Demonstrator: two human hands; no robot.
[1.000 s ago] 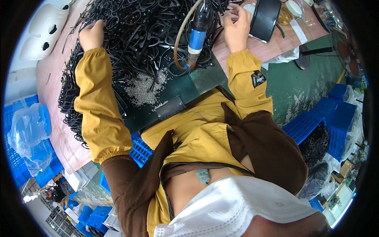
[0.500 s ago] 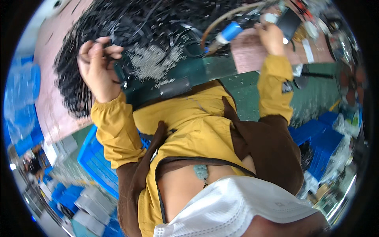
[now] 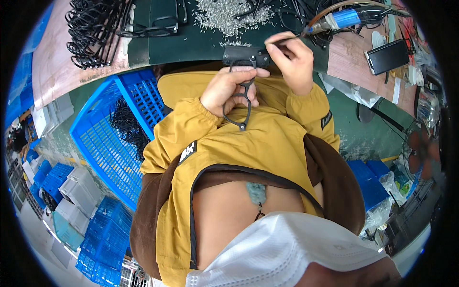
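Observation:
A black eyeglass frame (image 3: 247,93) hangs in my left hand (image 3: 224,88), gripped between thumb and fingers over my lap. Its upper end reaches a small black block (image 3: 235,55) fixed at the table edge. Just right of the block, my right hand (image 3: 294,62) pinches a thin dark strip (image 3: 282,43) that looks like a glasses temple; its far end is hard to make out. Beyond the block lies a heap of tiny silvery screw-like pieces (image 3: 234,18). A blue-bodied electric screwdriver (image 3: 342,20) rests on the table, up and right of my right hand.
Black eyeglass frames (image 3: 95,31) are stacked at the table's left, with more frames (image 3: 160,26) beside them. A dark phone (image 3: 387,56) lies at the right. Below the table's left side stands a blue crate (image 3: 103,136) holding black pieces. A fan (image 3: 423,150) stands far right.
My left hand has come from the black pile at the left to the table edge, now with the eyeglass frame. My right hand has moved left from beside the phone. The view has shifted.

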